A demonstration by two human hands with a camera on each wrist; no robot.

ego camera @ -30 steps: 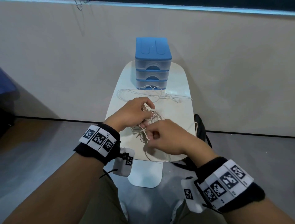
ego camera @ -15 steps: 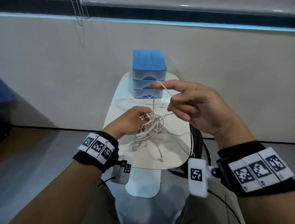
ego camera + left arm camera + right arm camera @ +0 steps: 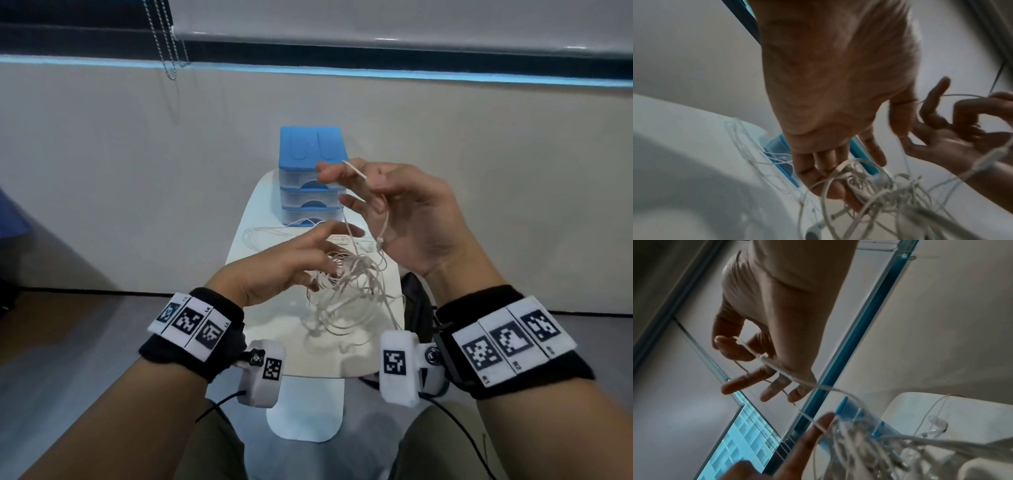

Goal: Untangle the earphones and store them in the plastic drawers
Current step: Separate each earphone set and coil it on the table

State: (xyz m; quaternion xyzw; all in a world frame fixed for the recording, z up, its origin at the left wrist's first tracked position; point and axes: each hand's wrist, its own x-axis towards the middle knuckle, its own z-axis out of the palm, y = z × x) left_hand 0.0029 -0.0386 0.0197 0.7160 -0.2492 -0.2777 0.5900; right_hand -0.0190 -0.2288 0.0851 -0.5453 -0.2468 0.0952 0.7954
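A tangle of white earphone cords (image 3: 346, 294) hangs just above the white table (image 3: 260, 308). My left hand (image 3: 322, 270) holds the tangle's top, cords (image 3: 890, 186) pinched between thumb and lower fingers, with the index finger stretched out. My right hand (image 3: 356, 176) is raised in front of the drawers. It pinches one cord's stiff end (image 3: 748, 348) between thumb and index finger, and that cord runs down into the tangle. The plastic drawers (image 3: 311, 185), blue-topped with three shut clear trays, stand at the table's far end.
A separate loose earphone cord (image 3: 270, 233) lies on the table in front of the drawers, its earbud (image 3: 937, 425) near the right edge. A black bag (image 3: 414, 308) sits on the floor right of the table. A wall stands close behind.
My right hand rose from the tangle, drawing one cord end up with it. My left hand lifted the tangle a little and spread its fingers.
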